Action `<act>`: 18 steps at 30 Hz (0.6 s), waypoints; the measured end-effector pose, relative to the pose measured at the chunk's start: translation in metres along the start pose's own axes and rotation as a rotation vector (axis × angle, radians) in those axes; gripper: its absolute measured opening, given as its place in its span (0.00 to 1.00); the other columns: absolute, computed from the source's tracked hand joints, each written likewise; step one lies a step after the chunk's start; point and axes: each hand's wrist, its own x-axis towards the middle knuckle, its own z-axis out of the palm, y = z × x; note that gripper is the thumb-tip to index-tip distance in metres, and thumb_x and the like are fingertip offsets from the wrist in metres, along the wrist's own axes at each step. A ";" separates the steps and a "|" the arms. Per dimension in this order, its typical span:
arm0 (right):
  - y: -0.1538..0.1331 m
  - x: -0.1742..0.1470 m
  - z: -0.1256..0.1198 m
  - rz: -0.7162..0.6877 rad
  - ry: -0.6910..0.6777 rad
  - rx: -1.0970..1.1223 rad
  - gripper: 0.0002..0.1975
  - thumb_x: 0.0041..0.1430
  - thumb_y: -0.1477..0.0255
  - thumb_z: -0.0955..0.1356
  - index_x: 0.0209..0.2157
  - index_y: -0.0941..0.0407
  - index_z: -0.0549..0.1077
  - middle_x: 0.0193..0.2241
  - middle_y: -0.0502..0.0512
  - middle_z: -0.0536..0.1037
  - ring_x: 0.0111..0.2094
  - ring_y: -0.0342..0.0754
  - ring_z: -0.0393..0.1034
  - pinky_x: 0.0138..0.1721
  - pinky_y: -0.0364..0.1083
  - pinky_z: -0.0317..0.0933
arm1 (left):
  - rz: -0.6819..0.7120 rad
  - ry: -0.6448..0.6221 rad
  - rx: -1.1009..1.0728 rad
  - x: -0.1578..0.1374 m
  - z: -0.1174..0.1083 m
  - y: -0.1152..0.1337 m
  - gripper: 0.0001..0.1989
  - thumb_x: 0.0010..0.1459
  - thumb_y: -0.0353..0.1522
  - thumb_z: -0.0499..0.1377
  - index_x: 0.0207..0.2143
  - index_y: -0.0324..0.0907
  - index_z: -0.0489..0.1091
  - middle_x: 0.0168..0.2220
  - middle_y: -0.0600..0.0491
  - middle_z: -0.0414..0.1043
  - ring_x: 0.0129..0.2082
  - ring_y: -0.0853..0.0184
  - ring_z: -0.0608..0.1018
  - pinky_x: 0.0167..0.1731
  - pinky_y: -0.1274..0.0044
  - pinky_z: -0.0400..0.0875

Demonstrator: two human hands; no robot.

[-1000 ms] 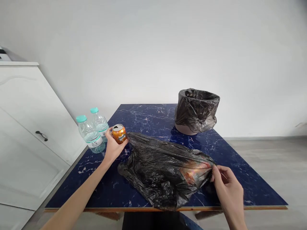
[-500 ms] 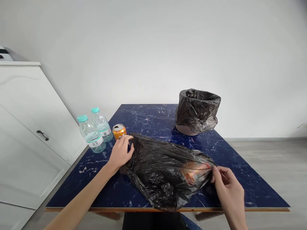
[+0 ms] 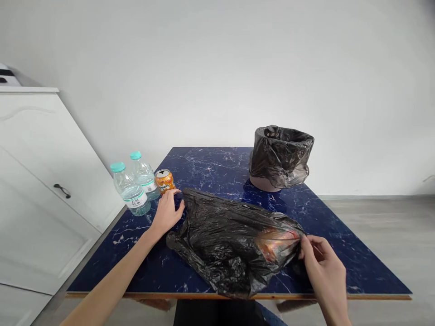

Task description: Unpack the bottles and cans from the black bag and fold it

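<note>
Head view: right hand (image 3: pixel 324 267) has thumb and fingers clamped on the right end of a black plastic bag (image 3: pixel 220 231), which lies on the near part of the blue marbled table (image 3: pixel 210 167). An orange-red item (image 3: pixel 276 242) shows through the film. Left hand (image 3: pixel 166 213): thumb and fingers apart beside the bag's far left corner; contact cannot be told. Orange Mirinda can (image 3: pixel 165 181) just beyond these fingertips, right of two capped water bottles (image 3: pixel 132 192). Far right: bin (image 3: pixel 265 183) with black liner (image 3: pixel 282 158).

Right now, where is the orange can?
In the head view, the orange can is left of centre, beside the rear bottle and just beyond the left hand.
</note>
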 end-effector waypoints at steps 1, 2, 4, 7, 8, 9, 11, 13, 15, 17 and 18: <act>-0.001 0.000 0.000 0.004 -0.001 -0.002 0.29 0.55 0.39 0.70 0.35 0.52 0.75 0.24 0.51 0.75 0.30 0.51 0.72 0.35 0.47 0.62 | -0.006 -0.005 -0.022 0.001 -0.003 0.000 0.18 0.66 0.40 0.54 0.53 0.40 0.66 0.54 0.37 0.75 0.58 0.45 0.78 0.60 0.52 0.71; -0.001 -0.001 0.000 0.006 0.000 -0.004 0.29 0.55 0.38 0.70 0.35 0.52 0.75 0.24 0.51 0.75 0.30 0.51 0.72 0.35 0.47 0.63 | -0.013 -0.007 -0.046 0.003 -0.007 0.002 0.17 0.66 0.40 0.54 0.52 0.41 0.67 0.54 0.37 0.76 0.58 0.46 0.78 0.60 0.54 0.71; -0.003 -0.001 0.000 0.007 0.003 -0.003 0.29 0.55 0.38 0.70 0.35 0.52 0.75 0.24 0.50 0.75 0.30 0.51 0.72 0.35 0.46 0.63 | -0.029 0.001 -0.093 0.005 -0.019 0.008 0.16 0.68 0.40 0.53 0.52 0.41 0.67 0.53 0.39 0.77 0.55 0.50 0.80 0.58 0.57 0.73; -0.005 -0.002 0.001 0.007 0.005 -0.006 0.29 0.55 0.38 0.69 0.35 0.52 0.75 0.24 0.50 0.75 0.30 0.50 0.72 0.35 0.46 0.63 | -0.018 -0.027 -0.164 0.004 -0.048 0.031 0.15 0.72 0.44 0.52 0.49 0.43 0.69 0.46 0.45 0.79 0.45 0.58 0.82 0.50 0.66 0.77; -0.005 -0.002 0.001 0.004 0.005 -0.006 0.29 0.55 0.38 0.69 0.35 0.52 0.74 0.24 0.50 0.75 0.30 0.50 0.72 0.35 0.46 0.63 | 0.014 -0.087 -0.186 0.001 -0.057 0.042 0.15 0.72 0.45 0.54 0.46 0.44 0.70 0.43 0.48 0.80 0.41 0.60 0.82 0.46 0.69 0.77; -0.006 -0.002 0.001 0.000 0.004 -0.003 0.29 0.55 0.38 0.69 0.35 0.52 0.74 0.24 0.50 0.75 0.29 0.50 0.71 0.35 0.46 0.63 | 0.062 -0.182 -0.206 -0.003 -0.066 0.053 0.16 0.71 0.47 0.55 0.42 0.45 0.73 0.40 0.51 0.80 0.39 0.61 0.82 0.43 0.72 0.77; -0.006 -0.001 0.002 -0.008 0.002 0.002 0.29 0.56 0.39 0.69 0.35 0.52 0.74 0.24 0.50 0.75 0.29 0.50 0.71 0.34 0.46 0.62 | 0.141 -0.426 -0.170 -0.013 -0.077 0.072 0.19 0.71 0.51 0.56 0.40 0.46 0.75 0.37 0.52 0.80 0.37 0.61 0.81 0.41 0.72 0.75; -0.005 -0.001 0.002 -0.016 0.003 0.003 0.29 0.57 0.39 0.69 0.35 0.52 0.74 0.24 0.49 0.75 0.28 0.50 0.71 0.33 0.46 0.63 | 0.105 -0.480 0.016 -0.025 -0.078 0.085 0.25 0.71 0.55 0.53 0.37 0.44 0.74 0.34 0.50 0.80 0.34 0.57 0.81 0.40 0.69 0.73; -0.004 -0.001 0.002 -0.027 0.004 -0.001 0.28 0.57 0.39 0.69 0.36 0.52 0.74 0.23 0.49 0.74 0.28 0.50 0.71 0.33 0.45 0.62 | 0.058 -0.393 0.230 -0.034 -0.069 0.088 0.29 0.72 0.56 0.49 0.36 0.43 0.74 0.34 0.45 0.79 0.34 0.53 0.81 0.39 0.66 0.72; -0.002 -0.001 0.002 -0.036 -0.001 0.003 0.28 0.58 0.40 0.69 0.36 0.52 0.74 0.23 0.49 0.74 0.28 0.49 0.71 0.32 0.45 0.62 | 0.039 -0.328 0.339 -0.038 -0.056 0.084 0.29 0.72 0.54 0.47 0.36 0.42 0.74 0.34 0.42 0.79 0.35 0.49 0.82 0.39 0.64 0.71; -0.001 -0.001 0.002 -0.038 -0.004 0.005 0.28 0.59 0.40 0.69 0.36 0.52 0.74 0.23 0.49 0.74 0.28 0.49 0.71 0.32 0.45 0.63 | 0.032 -0.329 0.339 -0.038 -0.050 0.081 0.27 0.71 0.54 0.49 0.35 0.42 0.74 0.33 0.42 0.79 0.34 0.49 0.82 0.39 0.65 0.71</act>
